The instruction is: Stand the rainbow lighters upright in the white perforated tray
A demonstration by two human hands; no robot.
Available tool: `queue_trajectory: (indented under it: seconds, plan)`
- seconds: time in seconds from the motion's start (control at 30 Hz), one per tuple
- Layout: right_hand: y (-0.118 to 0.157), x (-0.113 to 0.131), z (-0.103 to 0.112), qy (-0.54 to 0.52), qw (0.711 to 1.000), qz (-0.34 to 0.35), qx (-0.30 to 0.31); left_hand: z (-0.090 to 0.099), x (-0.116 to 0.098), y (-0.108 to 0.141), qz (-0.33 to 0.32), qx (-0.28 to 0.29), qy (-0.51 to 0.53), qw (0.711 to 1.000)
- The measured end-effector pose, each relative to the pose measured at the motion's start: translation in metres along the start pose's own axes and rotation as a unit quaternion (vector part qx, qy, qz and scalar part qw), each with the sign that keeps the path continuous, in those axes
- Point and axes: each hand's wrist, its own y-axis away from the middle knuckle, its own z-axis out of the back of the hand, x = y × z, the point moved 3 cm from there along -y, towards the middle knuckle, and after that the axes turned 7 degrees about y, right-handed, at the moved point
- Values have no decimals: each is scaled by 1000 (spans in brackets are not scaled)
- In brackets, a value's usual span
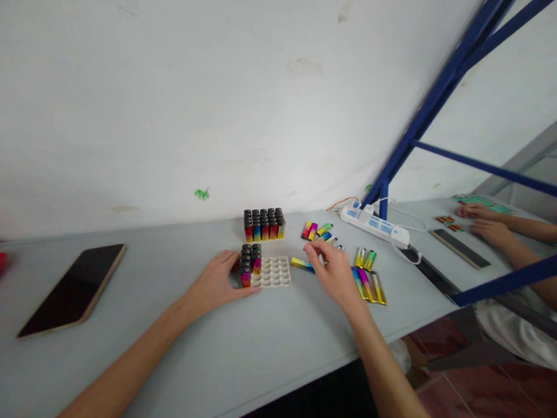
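My left hand [217, 280] is curved around the left end of a white tray [285, 279] with rows of round-edged slots, its thumb along the front edge. Black-topped lighters [246, 277] in shiny colours stand upright in the tray's left slots, next to my fingers. To the right of the tray, my right hand [334, 271] is closed, thumb and fingertips drawn together. A yellow and blue lighter [299, 263] lies just below these fingertips, its right end hidden by the hand. Whether the fingers hold anything cannot be made out.
Behind the tray stands a block of upright lighters [264, 226]. Loose lighters [369, 284] lie at right, near a white power strip [376, 224] with cables. A dark tablet-like slab [73, 288] is at left. Beyond the blue metal frame [418, 130], another person's hands [485, 220] work.
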Motion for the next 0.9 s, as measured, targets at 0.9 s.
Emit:
queue_trajectory:
  seconds: [0.9]
  plan:
    - [51,-124,92,-95,959,-255,-85,-2,0,2,15,2,3,1000]
